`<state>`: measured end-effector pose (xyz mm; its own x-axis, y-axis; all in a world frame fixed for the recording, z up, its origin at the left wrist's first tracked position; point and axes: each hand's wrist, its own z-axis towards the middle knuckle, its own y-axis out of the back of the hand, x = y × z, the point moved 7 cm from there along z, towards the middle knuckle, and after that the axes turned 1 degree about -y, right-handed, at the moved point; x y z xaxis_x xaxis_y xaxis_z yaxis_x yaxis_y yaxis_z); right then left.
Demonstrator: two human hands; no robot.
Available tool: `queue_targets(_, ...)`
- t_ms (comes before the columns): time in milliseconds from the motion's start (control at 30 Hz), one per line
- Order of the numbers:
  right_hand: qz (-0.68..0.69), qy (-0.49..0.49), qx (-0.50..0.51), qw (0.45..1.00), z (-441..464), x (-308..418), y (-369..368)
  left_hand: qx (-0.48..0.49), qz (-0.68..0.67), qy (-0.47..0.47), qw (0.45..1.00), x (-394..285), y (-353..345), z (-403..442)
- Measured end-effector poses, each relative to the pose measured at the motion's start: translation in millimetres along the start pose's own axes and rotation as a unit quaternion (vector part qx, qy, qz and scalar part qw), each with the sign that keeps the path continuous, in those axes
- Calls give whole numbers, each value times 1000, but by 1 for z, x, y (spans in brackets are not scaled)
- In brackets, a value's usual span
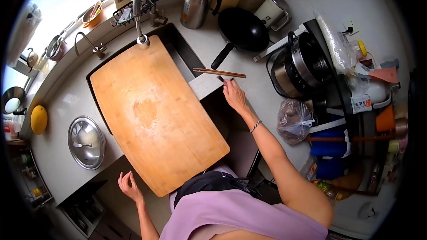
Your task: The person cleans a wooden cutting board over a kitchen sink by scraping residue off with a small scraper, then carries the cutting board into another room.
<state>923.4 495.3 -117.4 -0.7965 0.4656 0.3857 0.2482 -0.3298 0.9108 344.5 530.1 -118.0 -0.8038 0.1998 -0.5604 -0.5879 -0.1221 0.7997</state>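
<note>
A large wooden cutting board [178,138] lies across the sink and reaches past the counter's front edge. Its middle is marked by a pale, damp-looking patch. My right hand [234,95] is at the counter's edge, right of the board, its fingers closed on a small dark object [220,78] whose kind I cannot make out. Just beyond the fingertips rests a pair of wooden chopsticks [219,72]. My left hand [130,188] hangs in the air left of the board's near end, fingers loosely curled and apart, holding nothing.
A metal bowl [87,151] with a spoon inside and a yellow melon [39,120] stand at the left. The faucet [138,13] rises behind the board. Toward the back right are a steel thermos [195,6], a black frying pan [243,29] and a cooker [287,73].
</note>
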Motion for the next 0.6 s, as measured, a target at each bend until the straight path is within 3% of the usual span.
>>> queue_targets(33,-12,66,3,998,17,14,-2,5,1,14,1000,-5,7,-6)
queue_targets(133,57,124,54,989,56,40,-38,3,-26,12,1000,-30,16,-6)
queue_targets(200,42,158,77,984,62,59,-55,31,-148,76,986,-28,15,-14)
queue_targets(300,-27,207,72,975,56,60,-63,10,-71,124,990,-36,32,-39)
queue_targets(367,-63,246,10,967,49,43,-67,32,-22,133,990,5,30,-78)
queue_targets(433,-86,244,41,965,43,30,-64,91,-174,348,917,53,12,-123)
queue_targets(500,-133,230,58,962,40,25,-63,131,-229,457,850,49,4,-142)
queue_targets(533,-129,222,57,965,39,25,-62,145,-260,459,837,46,0,-144)
queue_targets(567,-166,243,-30,955,34,36,-49,162,-292,459,823,44,-6,-143)
queue_targets(600,-134,220,-4,966,26,38,-46,161,-309,455,820,42,-10,-142)
